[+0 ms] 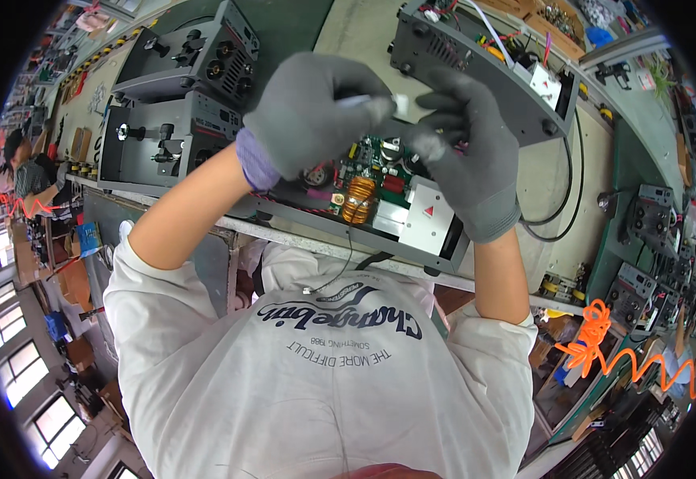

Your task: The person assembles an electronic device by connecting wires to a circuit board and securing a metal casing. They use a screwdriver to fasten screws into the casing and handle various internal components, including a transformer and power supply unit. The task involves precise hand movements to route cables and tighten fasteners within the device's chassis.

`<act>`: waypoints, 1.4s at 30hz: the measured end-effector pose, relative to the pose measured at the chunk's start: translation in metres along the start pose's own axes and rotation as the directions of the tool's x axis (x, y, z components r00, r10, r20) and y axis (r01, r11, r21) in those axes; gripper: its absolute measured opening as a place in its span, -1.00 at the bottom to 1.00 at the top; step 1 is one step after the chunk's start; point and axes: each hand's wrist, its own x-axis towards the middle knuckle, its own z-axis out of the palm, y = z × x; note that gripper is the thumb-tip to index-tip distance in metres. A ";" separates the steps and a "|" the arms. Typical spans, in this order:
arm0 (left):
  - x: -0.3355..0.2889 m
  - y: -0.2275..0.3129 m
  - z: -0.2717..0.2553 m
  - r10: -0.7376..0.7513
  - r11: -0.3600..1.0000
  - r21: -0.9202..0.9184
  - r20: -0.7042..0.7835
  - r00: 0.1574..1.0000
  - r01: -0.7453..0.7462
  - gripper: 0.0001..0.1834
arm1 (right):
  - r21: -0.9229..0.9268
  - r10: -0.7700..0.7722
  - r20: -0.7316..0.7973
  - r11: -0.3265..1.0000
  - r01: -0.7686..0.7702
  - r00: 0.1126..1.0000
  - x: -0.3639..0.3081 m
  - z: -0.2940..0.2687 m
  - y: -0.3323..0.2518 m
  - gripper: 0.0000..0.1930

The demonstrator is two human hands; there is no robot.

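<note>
My left hand (316,112), in a grey glove with a purple cuff, is raised over an uncovered machine. Its fingers are closed on a thin whitish piece (353,101), mostly hidden by the glove. A small white block (400,104) shows by its fingertips; whether the two are joined I cannot tell. Facing it, my right hand (471,152), gloved too, has its fingers bent but apart and slightly blurred, with nothing visible in them. Below both hands lies the machine's green circuit board (372,156), with a copper-wound coil (359,199) and a white plate (428,219).
Two grey machines with open sides (164,140) stand at the left. Another opened machine (475,72) with loose wires is at the back right. A black cable (573,191) loops over the bench there. An orange coiled hose (595,339) hangs at the right. One person (32,172) is far left.
</note>
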 end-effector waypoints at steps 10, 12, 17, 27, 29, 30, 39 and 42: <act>-0.019 -0.018 0.030 -0.193 0.591 0.807 0.168 0.967 -0.022 -0.77 | -0.226 0.031 0.075 0.974 -0.014 0.997 -0.013 -0.004 0.025 -0.55; -0.025 -0.019 0.031 -0.193 0.579 0.815 0.167 0.967 -0.026 -0.78 | -0.243 0.041 0.077 0.970 -0.022 0.996 -0.013 -0.005 0.025 -0.58; -0.030 -0.025 0.037 -0.156 0.590 0.807 0.148 0.976 -0.028 -0.76 | -0.300 -0.094 0.025 0.949 0.097 0.995 -0.017 0.000 0.036 -0.64; -0.024 -0.021 0.045 -0.210 0.629 0.776 0.126 0.970 0.035 -0.79 | -0.271 0.081 0.134 0.962 -0.042 0.988 -0.012 -0.008 0.021 -0.59; -0.017 -0.020 0.045 -0.272 0.610 0.790 0.148 0.951 0.052 -0.76 | -0.284 0.092 0.139 0.958 -0.049 0.986 -0.012 -0.008 0.021 -0.59; -0.015 -0.021 0.046 -0.274 0.592 0.805 0.166 0.947 0.030 -0.74 | -0.285 0.103 0.144 0.957 -0.058 0.984 -0.011 -0.008 0.020 -0.59; 0.018 -0.026 0.036 -0.560 0.531 0.836 0.467 0.684 -0.137 -0.78 | -0.302 0.113 0.157 0.951 -0.062 0.981 -0.011 -0.006 0.019 -0.62; 0.014 -0.018 0.033 -0.561 0.576 0.817 0.419 0.714 -0.027 -0.78 | -0.323 0.115 0.159 0.945 -0.058 0.981 -0.012 -0.008 0.018 -0.63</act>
